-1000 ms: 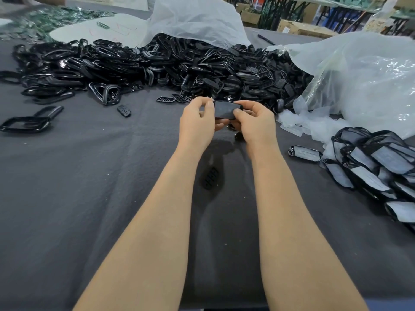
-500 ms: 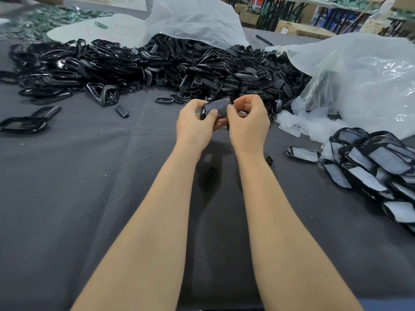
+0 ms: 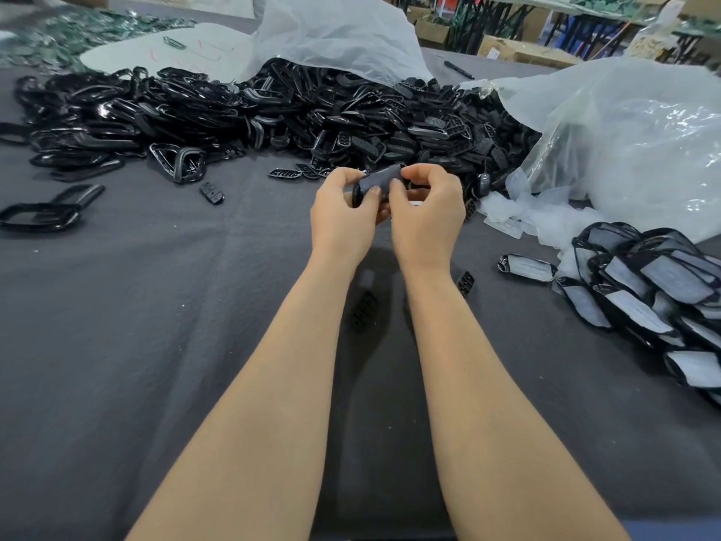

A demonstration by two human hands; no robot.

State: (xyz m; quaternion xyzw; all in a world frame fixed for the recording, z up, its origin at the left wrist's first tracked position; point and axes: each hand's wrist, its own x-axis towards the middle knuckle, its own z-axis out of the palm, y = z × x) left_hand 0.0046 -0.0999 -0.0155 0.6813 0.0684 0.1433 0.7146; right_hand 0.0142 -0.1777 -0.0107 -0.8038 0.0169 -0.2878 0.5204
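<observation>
Head camera view, looking down along two bare forearms over a table covered in grey cloth [image 3: 136,326]. Just above the middle of the frame, the left hand [image 3: 343,216] and the right hand [image 3: 427,216] meet around a small black shell piece [image 3: 380,180], held up off the cloth. Both hands pinch it, thumbs on its flat upper face and fingers curled behind. This is likely so they can press or fit something into it while the face stays in sight.

Across the upper frame lies a broad heap of black plastic parts [image 3: 253,111], spilling from a white plastic bag [image 3: 339,33]. Its near edge sits just beyond the fingertips, within easy reach. At the right edge, a stack of film-covered pieces [image 3: 655,290] rests below a clear bag [image 3: 624,150]; these are probably finished work kept apart from the heap.

A small button pad [image 3: 364,312] lies between the forearms, and a second button pad [image 3: 465,283] lies just right of the right wrist. The widest open room for moving is the cloth at lower left. The right side is crowded.
</observation>
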